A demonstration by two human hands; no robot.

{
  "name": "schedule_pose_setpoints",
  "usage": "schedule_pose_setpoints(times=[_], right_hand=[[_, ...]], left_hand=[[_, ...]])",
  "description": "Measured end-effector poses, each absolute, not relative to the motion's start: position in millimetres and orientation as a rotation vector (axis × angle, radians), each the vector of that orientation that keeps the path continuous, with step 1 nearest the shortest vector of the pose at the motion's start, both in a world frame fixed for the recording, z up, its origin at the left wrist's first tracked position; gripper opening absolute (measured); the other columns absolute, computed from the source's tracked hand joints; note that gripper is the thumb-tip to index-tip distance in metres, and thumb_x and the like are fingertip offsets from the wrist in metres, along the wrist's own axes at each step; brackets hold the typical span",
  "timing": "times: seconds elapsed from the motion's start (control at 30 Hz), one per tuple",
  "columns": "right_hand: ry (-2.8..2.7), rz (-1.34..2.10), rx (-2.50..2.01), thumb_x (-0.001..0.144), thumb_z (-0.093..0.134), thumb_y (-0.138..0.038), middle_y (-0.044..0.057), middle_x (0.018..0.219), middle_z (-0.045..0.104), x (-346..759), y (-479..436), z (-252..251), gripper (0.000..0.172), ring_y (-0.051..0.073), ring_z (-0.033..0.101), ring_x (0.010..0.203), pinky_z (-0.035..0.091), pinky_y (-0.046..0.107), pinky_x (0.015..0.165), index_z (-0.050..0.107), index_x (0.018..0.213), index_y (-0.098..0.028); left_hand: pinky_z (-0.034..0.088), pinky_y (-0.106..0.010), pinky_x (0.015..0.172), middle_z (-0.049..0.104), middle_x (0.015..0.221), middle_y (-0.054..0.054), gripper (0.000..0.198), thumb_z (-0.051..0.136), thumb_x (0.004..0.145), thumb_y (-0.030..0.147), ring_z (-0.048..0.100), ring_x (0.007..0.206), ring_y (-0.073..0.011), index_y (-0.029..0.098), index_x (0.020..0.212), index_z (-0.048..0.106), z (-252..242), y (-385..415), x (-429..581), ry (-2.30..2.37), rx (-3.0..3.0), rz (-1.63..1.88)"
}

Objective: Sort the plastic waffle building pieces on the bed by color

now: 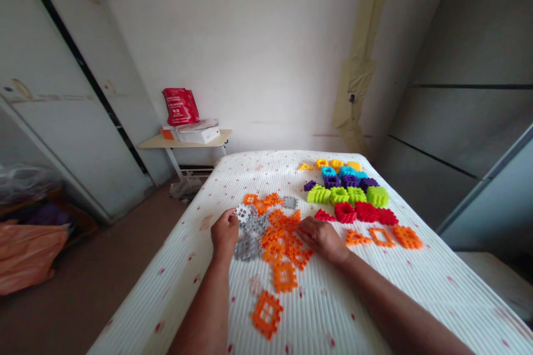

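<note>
Between the thumb and fingers of my left hand (225,231) is a pale grey interlocking tile (242,212) with a window grid, held tilted up over the pile's left side. More grey tiles (247,249) lie just below and beside it. My right hand (323,237) reaches in from the right, its fingers bent together on the edge of the orange tiles (283,233); its fingertips are partly hidden. These orange tiles lie in a loose, overlapping heap between both hands. Nearer to me, a separate orange window tile (267,315) lies flat on the white bedding (187,288).
Right of the heap, pieces stand in colour rows: orange (407,237), red (366,213), lime green (378,197), purple (348,181), blue (328,172) and yellow (336,163). A side table (187,142) with a red bag (180,106) stands at the back left.
</note>
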State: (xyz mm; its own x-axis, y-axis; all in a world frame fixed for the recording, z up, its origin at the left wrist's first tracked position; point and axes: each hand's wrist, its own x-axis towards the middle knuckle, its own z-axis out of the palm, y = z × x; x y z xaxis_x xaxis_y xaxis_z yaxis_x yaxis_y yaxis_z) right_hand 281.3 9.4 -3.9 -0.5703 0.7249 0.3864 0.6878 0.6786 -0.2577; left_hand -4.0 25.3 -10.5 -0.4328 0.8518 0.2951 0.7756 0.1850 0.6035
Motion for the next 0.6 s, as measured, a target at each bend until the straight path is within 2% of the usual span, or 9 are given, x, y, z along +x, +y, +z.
schedule_pose_setpoints(times=[0.17, 0.23, 0.37, 0.5, 0.6], right_hand=[[-2.385, -0.034, -1.366, 0.089, 0.041, -0.02, 0.008, 0.096, 0.062, 262, 34, 11, 0.02, 0.016, 0.057, 0.092, 0.042, 0.024, 0.078, 0.06, 0.093, -0.017], [-2.42, -0.073, -1.558, 0.087, 0.043, -0.02, 0.009, 0.104, 0.061, 249, 45, 17, 0.019, 0.017, 0.057, 0.096, 0.043, 0.024, 0.078, 0.058, 0.099, -0.018], [-2.432, -0.095, -1.853, 0.088, 0.04, -0.021, 0.012, 0.106, 0.06, 227, 65, 20, 0.025, 0.019, 0.061, 0.091, 0.047, 0.026, 0.07, 0.056, 0.107, -0.017], [-2.457, -0.084, -1.906, 0.088, 0.04, -0.019, 0.014, 0.098, 0.063, 221, 79, 17, 0.026, 0.02, 0.064, 0.085, 0.048, 0.027, 0.068, 0.058, 0.106, -0.016], [-2.51, -0.09, -1.891, 0.088, 0.038, -0.018, 0.016, 0.099, 0.063, 221, 82, 16, 0.027, 0.021, 0.064, 0.086, 0.048, 0.029, 0.068, 0.059, 0.107, -0.015]], left_hand=[[0.045, -0.033, 0.083, 0.069, 0.093, -0.011, 0.037, 0.044, 0.079, 0.026, 0.063, 0.09, -0.0246, 0.015, 0.108, 0.064, -8, 25, 1, 2.358, 1.695, 0.945], [0.043, -0.035, 0.087, 0.067, 0.097, -0.013, 0.037, 0.045, 0.079, 0.026, 0.06, 0.095, -0.0255, 0.014, 0.109, 0.064, -6, 23, 1, 2.414, 1.749, 0.896], [0.04, -0.035, 0.091, 0.064, 0.104, -0.011, 0.035, 0.047, 0.079, 0.027, 0.054, 0.102, -0.0257, 0.017, 0.109, 0.062, 1, 17, 5, 2.514, 1.907, 0.859], [0.039, -0.034, 0.093, 0.063, 0.109, -0.007, 0.03, 0.047, 0.079, 0.023, 0.052, 0.103, -0.0229, 0.021, 0.105, 0.063, 11, 16, 22, 2.331, 2.102, 0.922], [0.038, -0.033, 0.094, 0.061, 0.115, -0.004, 0.03, 0.047, 0.079, 0.02, 0.05, 0.106, -0.0214, 0.024, 0.104, 0.064, 23, 26, 41, 2.154, 2.222, 0.84]])
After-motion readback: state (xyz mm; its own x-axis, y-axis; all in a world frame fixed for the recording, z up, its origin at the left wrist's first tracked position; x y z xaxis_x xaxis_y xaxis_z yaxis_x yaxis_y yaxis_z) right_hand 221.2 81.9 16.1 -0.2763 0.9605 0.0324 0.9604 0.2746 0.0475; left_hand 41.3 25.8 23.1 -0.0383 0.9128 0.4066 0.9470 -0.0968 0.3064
